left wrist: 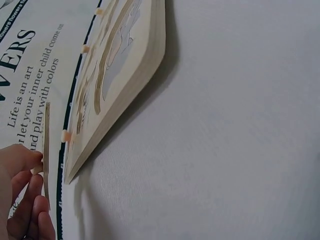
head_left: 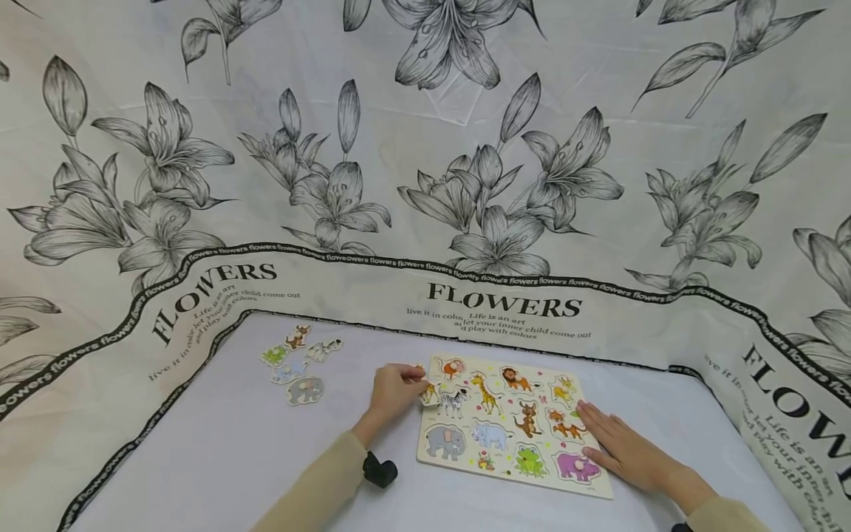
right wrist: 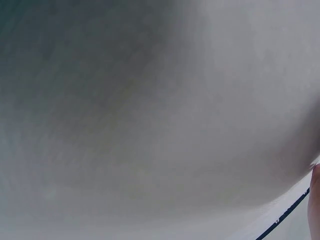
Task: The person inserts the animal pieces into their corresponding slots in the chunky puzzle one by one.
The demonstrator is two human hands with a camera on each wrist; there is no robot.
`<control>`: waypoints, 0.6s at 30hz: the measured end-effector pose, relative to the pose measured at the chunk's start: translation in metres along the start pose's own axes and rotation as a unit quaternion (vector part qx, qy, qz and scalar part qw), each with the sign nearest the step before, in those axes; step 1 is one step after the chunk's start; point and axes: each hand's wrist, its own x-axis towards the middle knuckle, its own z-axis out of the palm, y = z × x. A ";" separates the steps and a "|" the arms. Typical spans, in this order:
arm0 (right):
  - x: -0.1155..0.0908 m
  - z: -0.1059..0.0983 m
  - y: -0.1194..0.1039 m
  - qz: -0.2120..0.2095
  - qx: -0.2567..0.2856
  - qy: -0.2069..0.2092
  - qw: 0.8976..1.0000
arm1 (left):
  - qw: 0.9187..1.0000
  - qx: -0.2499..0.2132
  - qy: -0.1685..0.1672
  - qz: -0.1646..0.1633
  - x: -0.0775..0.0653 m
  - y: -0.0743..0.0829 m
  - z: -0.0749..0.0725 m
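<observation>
My left hand (head_left: 392, 391) pinches a thin giraffe puzzle piece (head_left: 429, 394) at the left edge of a wooden animal puzzle board (head_left: 465, 459). In the left wrist view, this piece (left wrist: 46, 160) is seen edge-on and upright, with the fingertips of the hand (left wrist: 22, 185) on its knob side. My right hand (head_left: 625, 447) rests along the board's right edge with its fingers stretched, fingertips near the tiger and hippo pictures. Printed on the board are a giraffe (head_left: 487, 393), a zebra (head_left: 454, 403), an elephant (head_left: 445, 442) and other animals. Only a sliver of the right hand (right wrist: 315, 205) shows in the right wrist view.
Left of the board, several loose pieces lie on the white cloth: a kangaroo (head_left: 297, 337), a zebra piece (head_left: 326, 349), a frog (head_left: 274, 355), a light blue rhino (head_left: 287, 372) and a grey elephant piece (head_left: 304, 390). A flower-printed cloth (head_left: 359, 185) rises behind.
</observation>
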 end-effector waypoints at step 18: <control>0.001 -0.001 0.002 0.009 0.016 -0.016 1.000 | 0.999 -0.019 -0.033 0.014 0.003 0.017 0.029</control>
